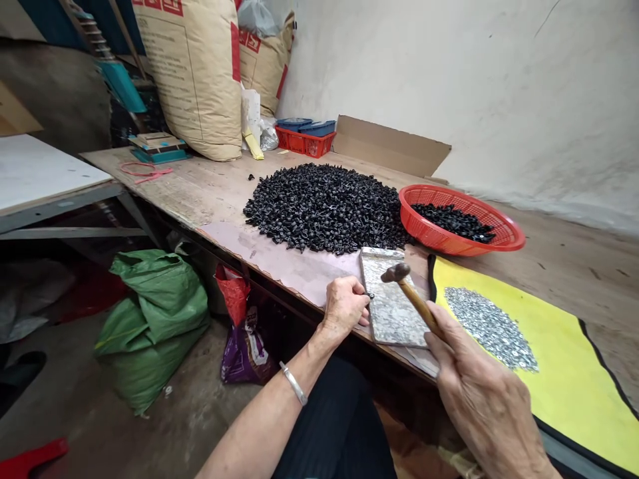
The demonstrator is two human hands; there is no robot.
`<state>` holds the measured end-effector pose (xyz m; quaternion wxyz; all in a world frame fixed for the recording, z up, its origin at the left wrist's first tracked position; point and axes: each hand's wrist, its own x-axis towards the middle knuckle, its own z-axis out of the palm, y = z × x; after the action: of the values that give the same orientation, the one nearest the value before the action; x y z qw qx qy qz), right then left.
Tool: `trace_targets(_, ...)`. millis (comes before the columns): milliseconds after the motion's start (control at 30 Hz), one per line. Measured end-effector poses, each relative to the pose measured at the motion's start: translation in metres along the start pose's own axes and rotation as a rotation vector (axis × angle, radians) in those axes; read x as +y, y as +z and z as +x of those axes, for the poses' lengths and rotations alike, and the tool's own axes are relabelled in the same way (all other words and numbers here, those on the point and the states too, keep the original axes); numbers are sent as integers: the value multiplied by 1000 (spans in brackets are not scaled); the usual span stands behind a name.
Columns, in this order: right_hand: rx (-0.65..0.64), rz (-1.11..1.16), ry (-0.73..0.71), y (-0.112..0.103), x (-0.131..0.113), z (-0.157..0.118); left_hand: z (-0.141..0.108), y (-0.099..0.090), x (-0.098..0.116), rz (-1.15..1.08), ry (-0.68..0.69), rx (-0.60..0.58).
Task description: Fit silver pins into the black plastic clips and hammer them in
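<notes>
My left hand is closed, pinching a small black part at the left edge of a worn, flat slab. My right hand is wrapped round the wooden handle of a hammer, whose metal head is raised over the slab. Behind the slab lies a large pile of small black parts. A red basket with more black parts stands to the right of the pile. Small shiny metal pieces are spread on a yellow sheet at the right.
Brown sacks stand at the back left of the wooden table, beside a red crate with blue trays. Cardboard leans on the wall. Below, a green sack and a purple bag are left of my arm.
</notes>
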<state>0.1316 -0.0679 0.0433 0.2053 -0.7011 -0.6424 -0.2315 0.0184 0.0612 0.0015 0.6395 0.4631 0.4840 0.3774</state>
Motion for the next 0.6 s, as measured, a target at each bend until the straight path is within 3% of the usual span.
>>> trace_targets(100,6,8,41,5,-4,-2,0,0,0,2,-2,-3)
trace_targets(233,-175,-210,-35,15,-4,-5,1,0,0,-3,-4,-11)
trace_targets(467,102,-68,18,1,-5,-3,0,0,0,-5,-9,-13)
trace_targets(600,-64,-158,-57,10,-7,-9,0,-1,0,-8,-11,-12)
